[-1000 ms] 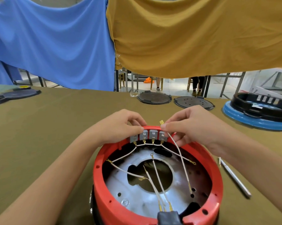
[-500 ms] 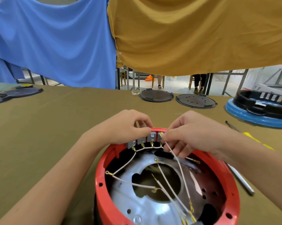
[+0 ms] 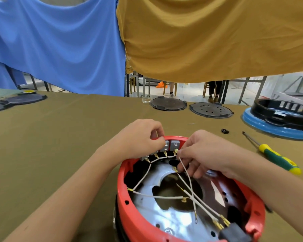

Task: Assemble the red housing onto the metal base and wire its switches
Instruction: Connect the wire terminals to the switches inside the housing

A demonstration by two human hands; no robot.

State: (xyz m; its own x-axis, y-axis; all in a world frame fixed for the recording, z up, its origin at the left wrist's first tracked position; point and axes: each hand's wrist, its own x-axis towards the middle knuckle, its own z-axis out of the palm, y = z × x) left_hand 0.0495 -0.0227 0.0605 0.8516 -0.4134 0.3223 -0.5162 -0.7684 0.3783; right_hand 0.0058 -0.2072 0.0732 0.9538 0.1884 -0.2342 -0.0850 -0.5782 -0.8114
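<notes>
Hands meet at the far rim of the red housing (image 3: 138, 217), which now sits lower and further right in the head view than a second ago, with a green-and-yellow screwdriver (image 3: 276, 158) newly showing on the olive worktop (image 3: 60, 137). The terminal held above the rim a second ago is now down at the rightmost of the grey switches (image 3: 173, 144). The left hand (image 3: 140, 138) curls over the rim, its fingers (image 3: 158, 139) pinching the switch row. The right hand (image 3: 204, 152) pinches a white wire (image 3: 186, 172) at its gold terminal, fingers pressed together. The housing sits over the metal base (image 3: 173, 217) near the worktop's front edge.
</notes>
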